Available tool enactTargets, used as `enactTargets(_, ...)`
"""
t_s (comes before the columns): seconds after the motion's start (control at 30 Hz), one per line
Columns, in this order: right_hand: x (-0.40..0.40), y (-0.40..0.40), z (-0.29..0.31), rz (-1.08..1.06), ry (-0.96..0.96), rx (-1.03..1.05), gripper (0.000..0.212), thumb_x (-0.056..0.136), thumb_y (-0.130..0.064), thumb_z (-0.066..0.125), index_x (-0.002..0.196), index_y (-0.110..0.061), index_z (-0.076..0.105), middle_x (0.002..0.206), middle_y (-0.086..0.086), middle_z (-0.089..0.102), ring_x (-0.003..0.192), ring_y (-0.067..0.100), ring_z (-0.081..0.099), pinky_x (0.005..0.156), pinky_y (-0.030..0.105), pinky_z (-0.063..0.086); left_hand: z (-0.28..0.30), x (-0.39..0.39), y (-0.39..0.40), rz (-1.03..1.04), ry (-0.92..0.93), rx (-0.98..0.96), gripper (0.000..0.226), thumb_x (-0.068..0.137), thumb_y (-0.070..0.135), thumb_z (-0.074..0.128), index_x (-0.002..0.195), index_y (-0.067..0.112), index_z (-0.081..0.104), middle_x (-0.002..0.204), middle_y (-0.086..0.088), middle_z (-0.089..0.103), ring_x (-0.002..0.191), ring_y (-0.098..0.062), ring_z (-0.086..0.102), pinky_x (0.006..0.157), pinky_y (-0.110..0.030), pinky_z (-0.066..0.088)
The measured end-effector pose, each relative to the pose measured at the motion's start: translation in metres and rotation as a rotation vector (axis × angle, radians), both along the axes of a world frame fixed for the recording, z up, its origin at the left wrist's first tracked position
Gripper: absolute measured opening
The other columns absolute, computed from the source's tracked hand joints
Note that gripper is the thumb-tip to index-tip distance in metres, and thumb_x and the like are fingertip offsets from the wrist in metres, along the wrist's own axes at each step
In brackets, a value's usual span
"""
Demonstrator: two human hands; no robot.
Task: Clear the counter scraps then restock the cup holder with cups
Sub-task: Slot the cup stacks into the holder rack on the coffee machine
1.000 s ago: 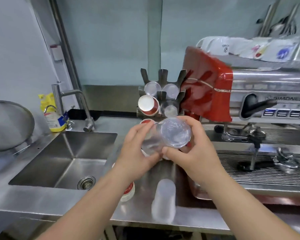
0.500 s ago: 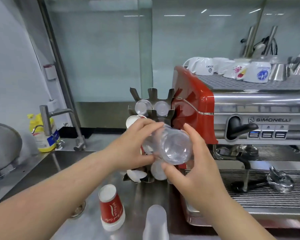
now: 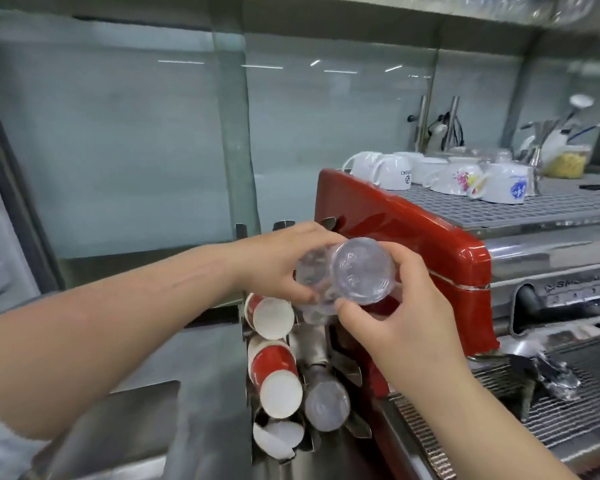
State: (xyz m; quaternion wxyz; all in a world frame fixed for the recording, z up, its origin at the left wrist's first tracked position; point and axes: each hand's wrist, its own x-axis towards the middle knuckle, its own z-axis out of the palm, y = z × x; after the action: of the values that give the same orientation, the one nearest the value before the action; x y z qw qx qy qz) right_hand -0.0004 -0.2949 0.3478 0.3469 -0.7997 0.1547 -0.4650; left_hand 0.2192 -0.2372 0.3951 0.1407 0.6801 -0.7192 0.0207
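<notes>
I hold a stack of clear plastic cups [image 3: 359, 270] lying sideways, its bottom turned towards me, in front of the top of the metal cup holder [image 3: 246, 322]. My left hand [image 3: 279, 261] grips the far part of the stack from the left. My right hand [image 3: 392, 308] pinches the near end from below and the right. The holder's lower slots show red paper cups [image 3: 274, 375] with white bottoms and another clear stack [image 3: 326, 405]. The holder's upper slots are hidden behind my hands.
A red and steel espresso machine [image 3: 413, 230] stands directly right of the holder, with white ceramic cups [image 3: 395, 173] upside down on its top grate and a drip tray [image 3: 551, 403] below. Glass panels [image 3: 136, 140] back the steel counter [image 3: 201, 355].
Both hands have lifted the clear cup stack up and towards the holder's top. My view has moved closer and tilted up, so the sink and the cups on the counter are out of view.
</notes>
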Motion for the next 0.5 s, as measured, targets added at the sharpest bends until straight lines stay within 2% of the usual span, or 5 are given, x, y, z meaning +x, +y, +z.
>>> enactTargets(0.1,0.022,-0.003,-0.002,-0.056,0.030,0.044,0.059,0.067,-0.034,0.080,0.113,-0.051,0.047,0.110,-0.028,0.058,0.102,-0.007,0.057,0.083,0.013,0.046,-0.004,0.021,-0.021,-0.051,0.011,0.038,0.085,0.067,0.044,0.077,0.141,0.046,0.037,0.132,0.020,0.048,0.125,-0.004,0.043,0.105,-0.036,0.043)
enactTargets(0.17,0.036,-0.008,-0.008,-0.094,0.051,0.085,0.056,0.068,-0.033,0.080,0.106,-0.056,0.045,0.107,-0.031,0.058,0.101,-0.010,0.056,0.079,0.008,0.044,-0.009,0.031,-0.033,-0.079,0.027,0.064,0.081,0.067,0.038,0.079,0.139,0.041,0.041,0.130,0.017,0.050,0.123,-0.003,0.043,0.106,-0.034,0.041)
enactTargets(0.33,0.053,-0.021,-0.031,-0.126,0.076,0.240,0.057,0.069,-0.026,0.081,0.112,-0.048,0.050,0.106,-0.030,0.061,0.099,-0.009,0.059,0.084,0.017,0.048,-0.034,0.047,-0.050,-0.106,0.020,0.112,0.078,0.070,0.031,0.081,0.139,0.036,0.043,0.131,0.014,0.051,0.122,-0.003,0.041,0.106,-0.034,0.040)
enactTargets(0.5,0.064,-0.025,-0.041,-0.138,0.111,0.290,0.057,0.071,-0.023,0.080,0.114,-0.044,0.051,0.104,-0.033,0.061,0.099,-0.009,0.059,0.081,0.014,0.049,-0.047,0.061,-0.057,-0.104,0.025,0.157,0.077,0.069,0.034,0.079,0.137,0.037,0.043,0.131,0.011,0.051,0.119,-0.004,0.045,0.104,-0.033,0.042)
